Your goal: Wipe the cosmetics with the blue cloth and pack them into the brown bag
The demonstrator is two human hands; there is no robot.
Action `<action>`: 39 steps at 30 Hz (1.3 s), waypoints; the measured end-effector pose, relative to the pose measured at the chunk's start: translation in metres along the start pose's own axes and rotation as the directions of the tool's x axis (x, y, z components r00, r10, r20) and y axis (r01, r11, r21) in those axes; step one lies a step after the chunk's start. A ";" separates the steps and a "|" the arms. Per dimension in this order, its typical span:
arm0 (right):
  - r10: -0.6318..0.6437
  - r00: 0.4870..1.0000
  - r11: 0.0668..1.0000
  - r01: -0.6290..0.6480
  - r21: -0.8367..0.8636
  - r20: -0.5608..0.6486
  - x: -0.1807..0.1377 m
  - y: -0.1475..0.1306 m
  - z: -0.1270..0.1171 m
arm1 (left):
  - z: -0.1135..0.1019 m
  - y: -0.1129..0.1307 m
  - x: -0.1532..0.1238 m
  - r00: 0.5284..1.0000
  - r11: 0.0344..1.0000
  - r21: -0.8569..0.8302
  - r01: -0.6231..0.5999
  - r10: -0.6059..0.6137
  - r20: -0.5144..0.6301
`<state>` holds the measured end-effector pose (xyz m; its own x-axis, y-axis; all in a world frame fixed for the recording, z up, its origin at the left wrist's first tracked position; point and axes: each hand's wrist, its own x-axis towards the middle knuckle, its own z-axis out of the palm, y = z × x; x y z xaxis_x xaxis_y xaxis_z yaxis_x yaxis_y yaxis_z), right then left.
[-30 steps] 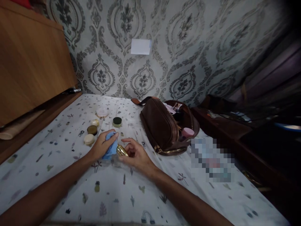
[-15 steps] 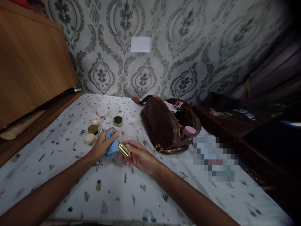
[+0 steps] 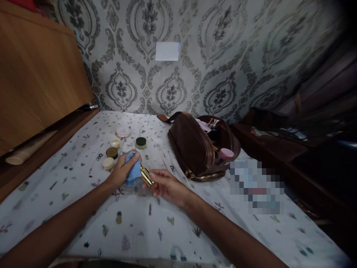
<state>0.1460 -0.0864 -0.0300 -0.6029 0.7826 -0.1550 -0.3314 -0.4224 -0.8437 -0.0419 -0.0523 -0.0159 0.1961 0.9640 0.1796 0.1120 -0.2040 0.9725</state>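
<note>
My left hand point(image 3: 120, 172) is closed around a crumpled blue cloth point(image 3: 134, 171), its thumb pressing on top. In my right hand point(image 3: 170, 188) the fingers grip a shiny gold bottle point(image 3: 147, 177), which tilts with its narrower end up against the cloth. Beyond my left hand stand small cosmetic jars: a cream-lidded jar point(image 3: 108, 163), an olive-lidded jar point(image 3: 112, 152), a small yellowish jar point(image 3: 114, 144) and a dark green-lidded jar point(image 3: 141, 142). A pale round container point(image 3: 123, 132) lies farther back.
An open brown bag point(image 3: 192, 145) sits on the patterned cloth-covered surface point(image 3: 139, 227), with a pink-lidded jar point(image 3: 225, 153) and other cosmetics inside. Right of it lies a blurred-out item point(image 3: 256, 188). A wooden cabinet point(image 3: 41, 70) borders the left; a patterned wall point(image 3: 192, 85) closes the back.
The view has shifted very slightly. Both hands stay in nearly the same place, still holding the cloth and the gold bottle, with the bottle turned a little steeper.
</note>
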 end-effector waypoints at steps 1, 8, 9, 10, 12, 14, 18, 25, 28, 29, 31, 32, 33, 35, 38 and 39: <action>0.012 1.000 0.999 -0.013 0.039 0.022 0.000 0.000 0.000 | 0.000 0.001 -0.001 1.000 0.999 -0.032 0.026 -0.026 -0.003; -0.006 0.997 0.987 -0.007 0.163 0.078 0.000 -0.001 -0.001 | 0.007 0.006 -0.004 0.989 0.978 -0.185 0.098 -0.076 0.125; -0.008 0.997 0.988 -0.003 0.154 0.070 0.001 -0.002 0.000 | 0.008 0.006 -0.004 0.990 0.982 -0.172 0.081 -0.059 0.127; -0.011 0.998 0.990 0.003 0.138 0.055 0.001 -0.002 0.000 | 0.008 0.005 -0.003 0.992 0.985 -0.161 0.067 -0.048 0.118; -0.021 1.000 0.995 0.020 0.093 0.017 0.001 -0.001 0.001 | 0.008 0.003 -0.002 0.995 0.988 -0.146 0.059 -0.047 0.087; -0.034 0.999 0.998 0.034 0.043 -0.015 0.001 0.000 0.002 | 0.008 0.000 -0.001 0.997 0.992 -0.113 0.062 -0.056 0.057; -0.032 0.999 0.999 0.032 -0.011 -0.025 0.001 0.001 0.003 | 0.007 -0.002 -0.001 0.999 0.999 0.003 0.054 -0.054 0.003; -0.017 0.999 1.000 0.016 0.008 0.035 -0.001 0.000 0.004 | 0.004 -0.003 -0.001 0.997 0.996 0.063 0.070 -0.068 -0.027; -0.009 0.999 0.999 0.007 0.046 0.051 -0.001 0.001 0.002 | 0.003 -0.001 -0.001 0.998 0.996 0.061 0.063 -0.061 -0.022; -0.008 0.998 0.998 0.004 0.059 0.062 -0.001 0.001 0.002 | 0.003 0.001 -0.001 0.998 0.997 0.059 0.059 -0.057 -0.023; -0.009 0.997 0.997 0.003 0.078 0.081 -0.001 0.002 0.001 | 0.004 0.004 -0.002 0.998 0.997 0.047 0.058 -0.056 -0.031; -0.011 0.996 0.996 0.004 0.085 0.086 -0.001 0.002 0.001 | 0.005 0.005 -0.002 0.997 0.997 0.037 0.064 -0.063 -0.033; -0.017 0.996 0.996 0.009 0.091 0.085 -0.001 0.002 0.001 | 0.006 0.006 -0.003 0.997 0.997 0.018 0.076 -0.076 -0.031; -0.028 0.997 0.995 0.021 0.100 0.072 -0.001 0.002 0.001 | 0.009 0.006 -0.005 0.994 0.993 -0.046 0.111 -0.111 0.013; -0.061 0.998 0.992 0.057 0.109 0.031 0.000 0.003 0.001 | 0.013 0.003 -0.007 0.977 0.965 -0.201 0.169 -0.138 0.160; -0.069 0.997 0.992 0.067 0.103 0.016 0.001 0.003 0.001 | 0.013 0.002 -0.007 0.969 0.951 -0.248 0.186 -0.135 0.208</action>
<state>0.1433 -0.0876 -0.0324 -0.5900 0.8026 -0.0877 -0.4442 -0.4134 -0.7949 -0.0301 -0.0617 -0.0175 0.3774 0.9260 0.0118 -0.0985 0.0275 0.9948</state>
